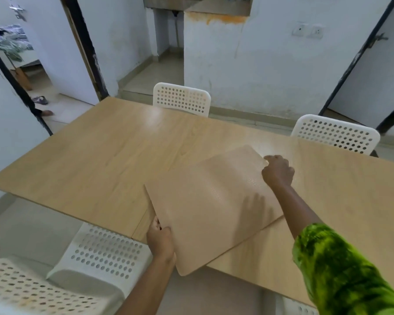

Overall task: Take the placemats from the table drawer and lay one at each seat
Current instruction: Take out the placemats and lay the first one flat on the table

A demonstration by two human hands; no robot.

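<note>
A large beige placemat [205, 208] with rounded corners hangs tilted over the near edge of the wooden table [100, 155]. My left hand [160, 241] grips its near left edge, thumb on top. My right hand [278, 170] holds its far right edge, fingers curled round it. The mat's near corner sticks out past the table's edge. The drawer is not visible.
Two white perforated chairs stand at the far side, one in the middle [182, 98] and one on the right [336, 134]. A third white chair [96, 253] stands at the near left by the table's edge. Open doorways lie at the left and the back.
</note>
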